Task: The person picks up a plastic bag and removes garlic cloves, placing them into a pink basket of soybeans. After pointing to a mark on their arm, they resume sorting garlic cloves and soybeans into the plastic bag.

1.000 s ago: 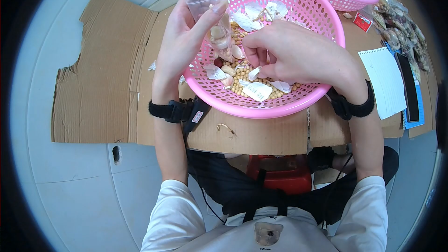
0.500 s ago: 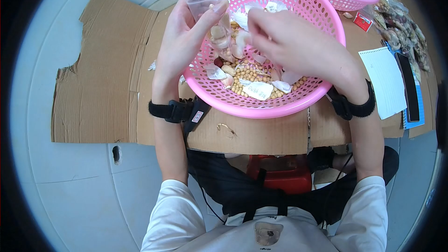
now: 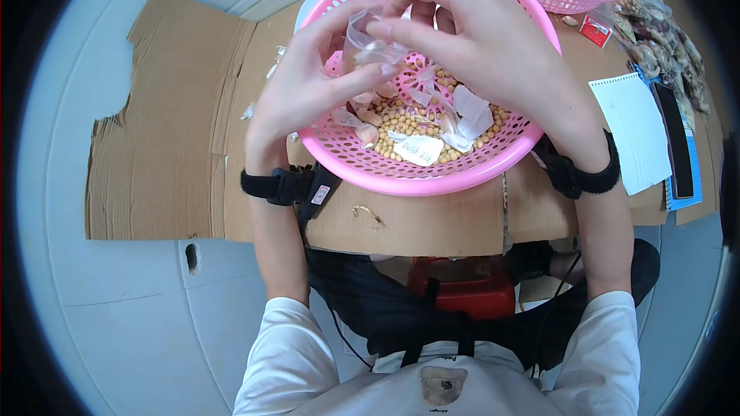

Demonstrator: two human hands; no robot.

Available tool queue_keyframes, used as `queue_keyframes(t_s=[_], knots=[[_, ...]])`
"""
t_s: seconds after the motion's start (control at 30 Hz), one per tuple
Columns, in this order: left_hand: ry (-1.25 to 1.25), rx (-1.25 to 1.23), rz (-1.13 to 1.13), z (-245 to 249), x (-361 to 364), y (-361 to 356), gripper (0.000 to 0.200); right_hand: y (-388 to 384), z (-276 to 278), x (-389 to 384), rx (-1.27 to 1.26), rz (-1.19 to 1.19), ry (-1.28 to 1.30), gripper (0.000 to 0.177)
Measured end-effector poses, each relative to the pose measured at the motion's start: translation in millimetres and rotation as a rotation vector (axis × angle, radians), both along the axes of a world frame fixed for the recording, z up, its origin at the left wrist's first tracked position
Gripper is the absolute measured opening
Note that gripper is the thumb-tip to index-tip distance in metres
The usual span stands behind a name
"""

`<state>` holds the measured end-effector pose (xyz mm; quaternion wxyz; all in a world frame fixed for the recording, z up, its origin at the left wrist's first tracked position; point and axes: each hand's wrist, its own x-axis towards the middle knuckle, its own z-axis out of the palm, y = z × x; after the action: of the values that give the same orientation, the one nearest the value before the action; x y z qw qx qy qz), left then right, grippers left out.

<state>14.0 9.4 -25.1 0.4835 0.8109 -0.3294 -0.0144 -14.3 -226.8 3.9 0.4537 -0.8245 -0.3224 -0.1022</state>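
Note:
Over the pink basket (image 3: 455, 183), my left hand (image 3: 316, 81) grips a small clear zip bag (image 3: 362, 45) between thumb and fingers. The bag's mouth points up, and pale pieces show faintly inside. My right hand (image 3: 478, 46) is at the bag's mouth with its fingers curled and thumb tip against the plastic; anything pinched there is hidden. Below both hands, the basket holds yellow soybeans (image 3: 401, 122), garlic cloves (image 3: 367, 135), papery skins (image 3: 472, 108) and a handwritten paper slip (image 3: 418, 150).
A second pink basket (image 3: 570, 1) with clear plastic inside stands at the back right. Near it lie a small red packet (image 3: 595, 31) and a pile of filled bags (image 3: 663, 50). A notepad page (image 3: 632, 131) and black phone (image 3: 673, 139) lie right, on cardboard (image 3: 432, 223).
My right hand has moved up and left from the basket's contents to the bag's mouth. My left hand has lowered and tilted the bag, and the basket has shifted slightly left.

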Motion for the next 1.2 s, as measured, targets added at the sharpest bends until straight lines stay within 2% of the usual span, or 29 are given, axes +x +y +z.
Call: queue_keyframes(t_s=[0.03, 0.07, 0.1, 0.13, 0.17, 0.2, 0.23, 0.27, 0.33, 0.37, 0.43, 0.5, 0.6, 0.67, 0.7, 0.77, 0.8, 0.87, 1.0, 1.07, 1.1, 1.17, 1.2], knots=[[-0.017, 0.049, -0.006, 1.1, 1.8, 1.9, 0.054, 2.0, -0.3, 3.5, -0.003, -0.045, 0.118, 0.029], [-0.034, 0.098, -0.013, 1.8, 3.0, 2.7, 0.051, 2.2, -2.1, 2.8, -0.003, -0.045, 0.118, 0.029], [-0.034, 0.098, -0.012, 2.6, 3.2, 2.4, 0.051, 2.3, -4.6, 1.8, 0.122, -0.080, 0.098, 0.027], [0.009, 0.029, 0.038, 3.4, 3.1, 1.6, 0.046, 2.5, -7.9, 1.5, 0.247, -0.114, 0.079, 0.026], [0.051, -0.040, 0.087, 3.6, 2.9, 0.7, 0.042, 0.8, -14.2, 5.8, 0.247, -0.113, 0.079, 0.026], [0.051, -0.041, 0.088, 2.7, 3.1, -0.5, 0.042, -2.2, -22.1, 13.7, 0.120, -0.079, 0.057, 0.025], [0.071, -0.142, 0.125, 1.6, 3.3, -2.0, 0.039, -1.2, -22.3, 16.5, -0.006, -0.045, 0.034, 0.026], [0.091, -0.244, 0.161, 1.0, 3.4, -2.7, 0.036, -0.4, -22.9, 13.5, -0.007, -0.043, 0.033, 0.026], [0.085, -0.235, 0.181, 3.1, 0.2, -3.6, 0.035, 1.8, -21.9, 1.9, -0.277, 0.188, 0.313, 0.020], [0.081, -0.225, 0.199, 4.1, -1.4, -4.4, 0.035, 1.3, -25.7, 1.2, -0.278, 0.189, 0.313, 0.020], [0.056, -0.205, 0.204, 4.2, -3.2, -6.3, 0.035, 0.6, -34.8, 0.5, -0.555, 0.363, 0.179, 0.020], [0.029, -0.184, 0.213, 3.2, -3.0, -5.3, 0.035, 1.2, -29.2, 1.9, -0.552, 0.380, 0.226, 0.023], [0.051, -0.227, 0.171, 1.1, -0.6, -4.1, 0.037, 3.3, -28.0, 3.7, -0.626, 0.342, 0.320, 0.020], [0.047, -0.209, 0.173, 1.6, -0.7, -4.0, 0.039, 3.6, -32.1, 5.4, -0.456, 0.233, 0.257, 0.019], [0.048, -0.209, 0.174, 1.8, -0.1, -4.0, 0.039, 3.0, -37.0, 6.7, -0.455, 0.234, 0.258, 0.019], [0.011, -0.233, 0.177, 2.2, 1.7, -4.3, 0.040, 1.0, -46.9, 10.0, -0.361, -0.042, -0.116, 0.020], [0.012, -0.233, 0.178, 2.4, 1.4, -4.5, 0.040, 0.5, -48.2, 12.5, -0.360, -0.042, -0.116, 0.020], [0.003, -0.239, 0.191, 2.4, 0.8, -5.3, 0.040, -0.5, -49.2, 16.1, -0.305, -0.262, -0.152, 0.023], [0.002, -0.241, 0.201, 1.4, 2.4, -5.0, 0.040, 1.7, -41.1, 11.5, -0.290, -0.319, -0.203, 0.021], [0.039, -0.282, 0.189, 1.0, 3.5, -4.6, 0.039, 3.6, -40.1, 10.3, -0.191, 0.089, -0.189, 0.018], [0.040, -0.281, 0.187, 1.5, 2.5, -4.6, 0.039, 4.0, -37.9, 7.8, -0.191, 0.087, -0.187, 0.018], [0.039, -0.227, 0.223, 3.2, -0.2, -4.3, 0.036, 3.9, -28.8, 2.1, -0.450, 0.348, 0.179, 0.015], [0.038, -0.228, 0.224, 3.2, 0.5, -3.9, 0.036, 3.7, -24.5, 1.5, -0.519, 0.360, 0.280, 0.014]])
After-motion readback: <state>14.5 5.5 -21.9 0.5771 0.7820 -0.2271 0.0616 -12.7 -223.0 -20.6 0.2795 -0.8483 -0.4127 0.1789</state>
